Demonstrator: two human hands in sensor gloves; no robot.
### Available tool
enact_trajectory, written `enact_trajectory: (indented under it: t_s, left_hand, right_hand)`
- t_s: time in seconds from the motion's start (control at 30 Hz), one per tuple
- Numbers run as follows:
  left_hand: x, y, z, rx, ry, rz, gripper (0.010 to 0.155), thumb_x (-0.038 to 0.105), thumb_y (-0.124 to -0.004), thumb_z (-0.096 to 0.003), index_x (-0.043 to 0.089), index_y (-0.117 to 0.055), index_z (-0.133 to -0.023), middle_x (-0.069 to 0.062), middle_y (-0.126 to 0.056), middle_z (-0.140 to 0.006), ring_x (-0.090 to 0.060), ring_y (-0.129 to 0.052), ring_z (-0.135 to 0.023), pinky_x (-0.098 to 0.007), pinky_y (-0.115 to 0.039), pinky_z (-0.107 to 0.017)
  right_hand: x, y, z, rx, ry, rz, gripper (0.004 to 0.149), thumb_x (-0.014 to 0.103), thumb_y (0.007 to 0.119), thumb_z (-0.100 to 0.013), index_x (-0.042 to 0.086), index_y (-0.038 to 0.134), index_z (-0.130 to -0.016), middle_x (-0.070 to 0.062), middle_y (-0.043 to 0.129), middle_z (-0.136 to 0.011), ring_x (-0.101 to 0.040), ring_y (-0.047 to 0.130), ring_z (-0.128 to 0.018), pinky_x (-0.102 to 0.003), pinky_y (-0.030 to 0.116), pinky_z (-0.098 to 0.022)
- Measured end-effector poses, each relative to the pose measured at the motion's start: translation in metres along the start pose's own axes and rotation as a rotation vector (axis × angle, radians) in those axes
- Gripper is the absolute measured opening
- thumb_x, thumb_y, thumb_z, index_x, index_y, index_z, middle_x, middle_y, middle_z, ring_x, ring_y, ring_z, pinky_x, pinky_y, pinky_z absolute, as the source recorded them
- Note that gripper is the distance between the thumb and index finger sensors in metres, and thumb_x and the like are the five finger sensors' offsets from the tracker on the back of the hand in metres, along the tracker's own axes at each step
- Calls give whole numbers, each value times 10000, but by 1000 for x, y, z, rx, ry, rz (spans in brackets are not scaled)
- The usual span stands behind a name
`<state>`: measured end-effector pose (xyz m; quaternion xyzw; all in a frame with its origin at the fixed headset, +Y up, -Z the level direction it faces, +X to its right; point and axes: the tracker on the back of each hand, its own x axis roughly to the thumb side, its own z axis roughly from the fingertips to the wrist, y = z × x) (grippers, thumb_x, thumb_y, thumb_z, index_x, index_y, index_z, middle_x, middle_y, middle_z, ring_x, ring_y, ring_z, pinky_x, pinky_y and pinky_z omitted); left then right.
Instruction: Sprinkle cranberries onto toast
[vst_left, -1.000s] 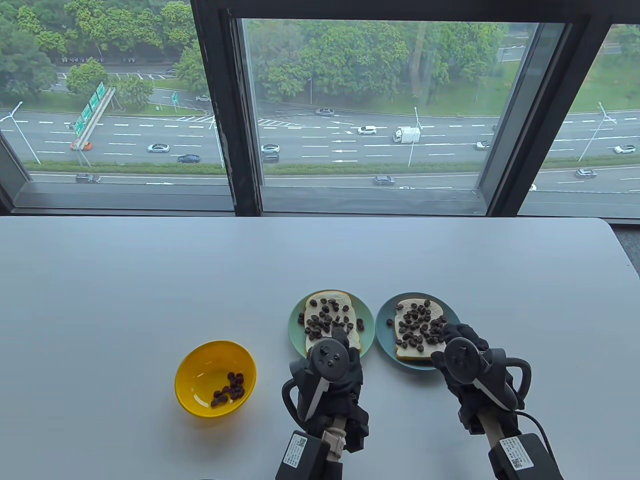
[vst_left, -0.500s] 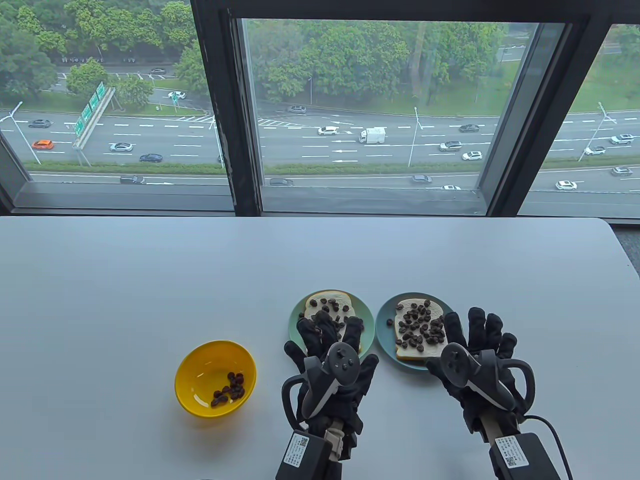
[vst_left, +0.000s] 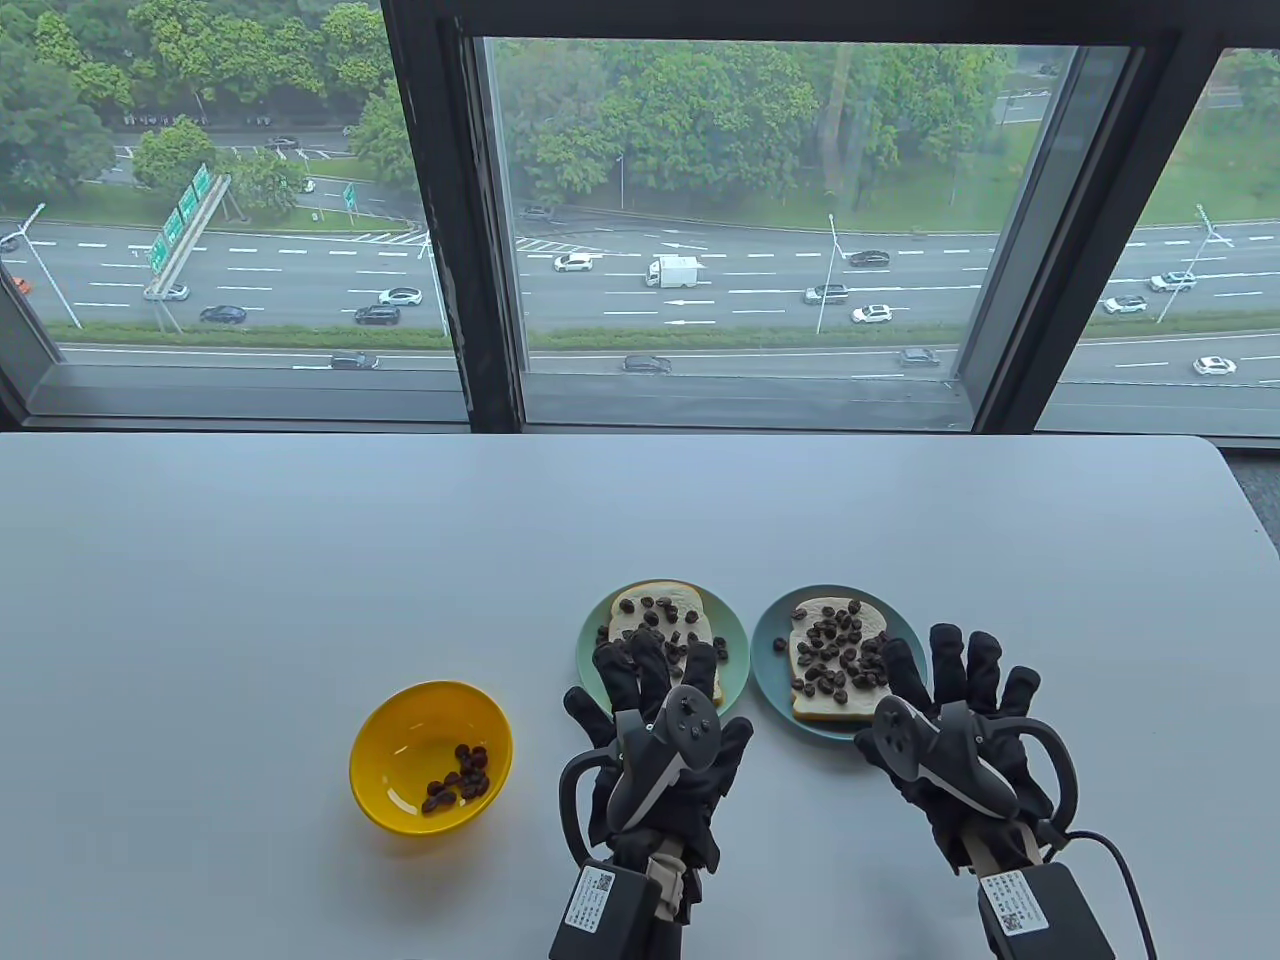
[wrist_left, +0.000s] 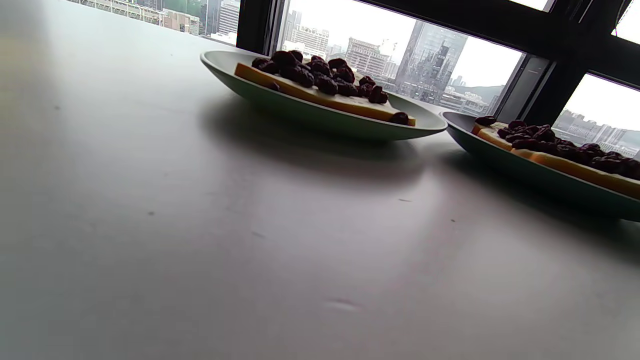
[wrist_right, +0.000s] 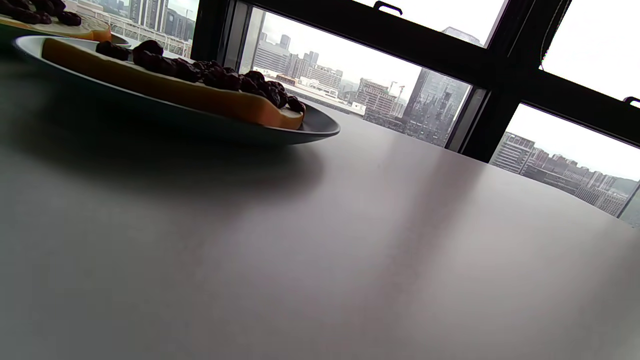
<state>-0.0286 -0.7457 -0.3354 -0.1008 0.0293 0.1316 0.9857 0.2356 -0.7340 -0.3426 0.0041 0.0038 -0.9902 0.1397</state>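
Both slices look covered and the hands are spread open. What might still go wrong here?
The left hand lies over the near end of the left toast; lifting carelessly may knock cranberries off. The right hand sits by the blue plate rim and may nudge it. A few cranberries already lie off the bread.

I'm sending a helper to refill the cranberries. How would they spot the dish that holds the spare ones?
On the white table below the window, three dishes sit near the front edge. Take the leftmost, the yellow bowl, left of the left hand. Unlike the two flat plates, it is deep and holds only loose cranberries, no toast.
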Motion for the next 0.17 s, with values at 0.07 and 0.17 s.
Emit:
enact_trajectory:
  t_s: [0.07,0.17]
  left_hand:
    - [0,0,0,3,4,5,808,796,-487,-428,627,7,-1044,67,241,-1158,-250,313,-1015,-616,121,-691]
    - [0,-1,-1,8,3,7,807,791,-492,-431,624,5,-1045,66,239,-1158,-249,309,-1017,-615,118,-692]
  right_hand:
    - [0,0,0,3,1,-5,880,757,343,-337,318,-143,-925,-207,-76,-994,-535,66,-943,-736,300,-643]
    - [0,1,0,7,3,-8,878,755,345,-339,317,-138,-926,-207,-71,-994,-534,69,-944,-737,300,-643]
